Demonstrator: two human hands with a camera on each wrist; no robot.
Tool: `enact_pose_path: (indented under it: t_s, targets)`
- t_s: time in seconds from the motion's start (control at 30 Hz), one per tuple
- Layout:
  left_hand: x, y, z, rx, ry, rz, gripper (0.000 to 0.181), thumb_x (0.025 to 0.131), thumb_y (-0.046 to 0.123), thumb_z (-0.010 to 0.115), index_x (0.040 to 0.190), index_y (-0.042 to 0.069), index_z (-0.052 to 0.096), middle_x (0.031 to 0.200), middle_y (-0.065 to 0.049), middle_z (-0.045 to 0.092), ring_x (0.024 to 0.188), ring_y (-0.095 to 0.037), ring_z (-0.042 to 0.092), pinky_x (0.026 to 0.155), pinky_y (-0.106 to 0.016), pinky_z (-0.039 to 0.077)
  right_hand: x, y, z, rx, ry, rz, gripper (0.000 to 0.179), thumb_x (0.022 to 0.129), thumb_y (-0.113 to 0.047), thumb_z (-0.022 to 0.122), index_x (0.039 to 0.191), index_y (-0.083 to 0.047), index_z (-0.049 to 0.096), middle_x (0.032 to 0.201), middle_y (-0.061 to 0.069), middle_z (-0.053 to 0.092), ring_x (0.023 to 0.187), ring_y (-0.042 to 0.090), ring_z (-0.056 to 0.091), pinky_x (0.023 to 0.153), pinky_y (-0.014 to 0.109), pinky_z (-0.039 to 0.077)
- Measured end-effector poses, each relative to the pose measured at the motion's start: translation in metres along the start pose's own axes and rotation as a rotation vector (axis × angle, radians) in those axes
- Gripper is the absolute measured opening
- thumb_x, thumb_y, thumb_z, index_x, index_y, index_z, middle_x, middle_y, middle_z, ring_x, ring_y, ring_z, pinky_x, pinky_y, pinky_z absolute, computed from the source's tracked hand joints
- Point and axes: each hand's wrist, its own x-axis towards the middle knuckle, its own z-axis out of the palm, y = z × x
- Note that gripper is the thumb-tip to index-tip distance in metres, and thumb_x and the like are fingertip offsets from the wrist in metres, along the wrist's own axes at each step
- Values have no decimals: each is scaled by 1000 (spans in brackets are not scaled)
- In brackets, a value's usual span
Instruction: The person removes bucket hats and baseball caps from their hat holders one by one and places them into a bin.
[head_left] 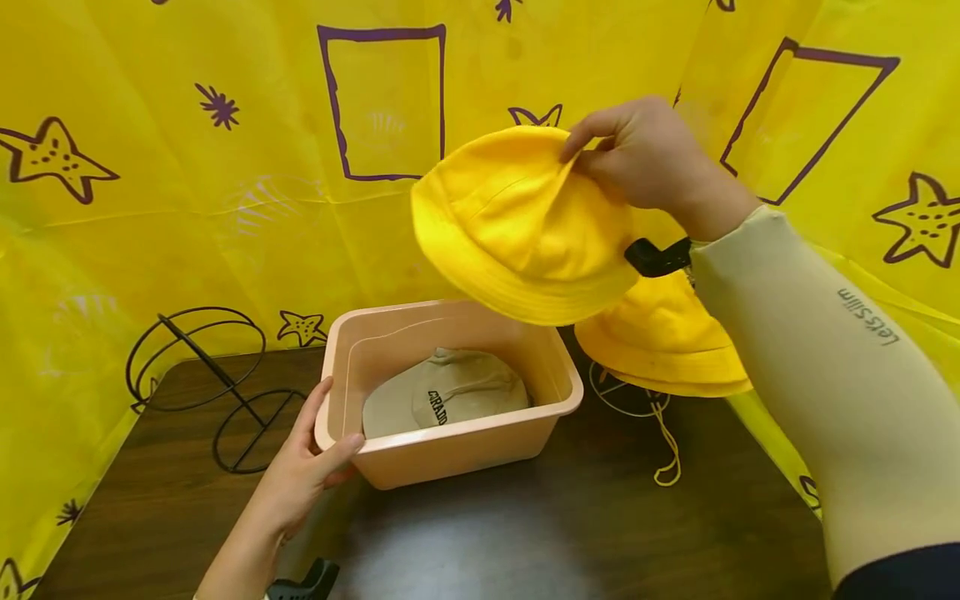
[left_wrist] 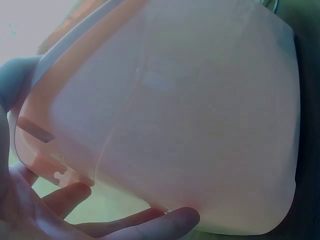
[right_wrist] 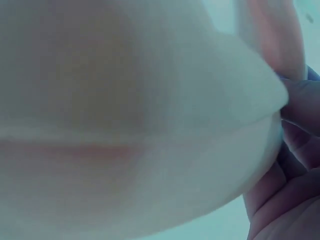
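Dark wooden table (head_left: 637,533), near edge cut off. On it, peach plastic bin (head_left: 457,456); my left hand (head_left: 300,479) grips its corner, some fingers hidden in head view. Yellow bucket hat (head_left: 517,217) held up, hiding bin's back right rim; my right hand (head_left: 637,154) pinches its crown (right wrist view: mere pale blur). Second yellow hat (head_left: 660,342) beside bin, partly covered by first hat and my sleeve (head_left: 825,350). Beige baseball cap (head_left: 472,387) inside bin, lower part behind front wall.
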Motion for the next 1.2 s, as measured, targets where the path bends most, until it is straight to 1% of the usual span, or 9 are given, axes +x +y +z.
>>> enact_pose_path:
  t_s: [0.1, 0.23, 0.33, 0.43, 0.6, 0.77, 0.97, 1.1, 1.2]
  targets:
    - [0, 0, 0, -7, -8, 1, 86, 100, 11, 63, 161, 29, 6, 153, -28, 19, 121, -44, 48, 86, -57, 50, 4, -20, 22, 197, -12, -33, 18, 91, -5, 67, 90, -14, 82, 95, 0, 73, 63, 13, 59, 58, 21, 48]
    - [0, 0, 0, 2, -16, -6, 86, 100, 11, 62, 161, 29, 4, 153, -28, 20, 114, -33, 55, 86, -56, 51, 6, -40, 50, 394, -41, -66, 19, 89, 1, 68, 87, -12, 81, 99, 1, 73, 76, 14, 64, 67, 24, 52]
    - [0, 0, 0, 13, -21, -13, 86, 100, 14, 62, 161, 30, 3, 154, -27, 18, 113, -31, 57, 87, -56, 50, 6, -50, 69, 492, -74, -99, 20, 88, 5, 68, 87, -11, 81, 99, 2, 73, 84, 14, 66, 71, 26, 53]
    - [0, 0, 0, 17, -27, -13, 86, 101, 16, 62, 161, 33, 2, 158, -25, 12, 120, -39, 51, 88, -56, 50, 3, -54, 88, 537, -146, -127, 20, 88, 6, 68, 88, -10, 80, 97, 1, 73, 88, 14, 65, 73, 29, 54]
    - [0, 0, 3, 15, -25, -4, 85, 101, 16, 62, 161, 34, 4, 160, -22, 9, 128, -50, 40, 88, -57, 50, -8, -41, 119, 452, -272, -185, 17, 91, -1, 70, 87, -15, 80, 93, -6, 73, 85, 11, 63, 72, 28, 51]
    - [0, 0, 5, 14, -5, -13, 84, 100, 16, 63, 161, 32, 7, 159, -23, 9, 123, -48, 46, 87, -56, 50, -18, -15, 137, 365, -347, -260, 17, 91, -3, 72, 86, -18, 79, 92, -6, 73, 82, 10, 63, 74, 28, 51]
    - [0, -1, 4, 27, 3, -5, 84, 99, 15, 63, 161, 31, 8, 155, -26, 16, 117, -43, 52, 86, -55, 51, -19, 5, 140, 352, -370, -226, 21, 92, 2, 69, 88, -16, 79, 96, -5, 73, 92, 13, 65, 81, 31, 52]
    - [0, 0, 4, 36, 9, -12, 84, 99, 17, 64, 160, 33, 9, 154, -26, 19, 117, -43, 53, 86, -56, 51, -12, 3, 139, 304, -355, -215, 22, 92, 2, 67, 88, -17, 79, 98, -4, 73, 91, 15, 65, 82, 31, 51]
    - [0, 1, 4, 33, 10, -15, 84, 99, 17, 64, 160, 33, 9, 155, -26, 18, 117, -44, 52, 85, -56, 51, -7, -4, 143, 251, -338, -267, 20, 93, -3, 69, 87, -18, 79, 96, -6, 73, 86, 13, 64, 79, 30, 50]
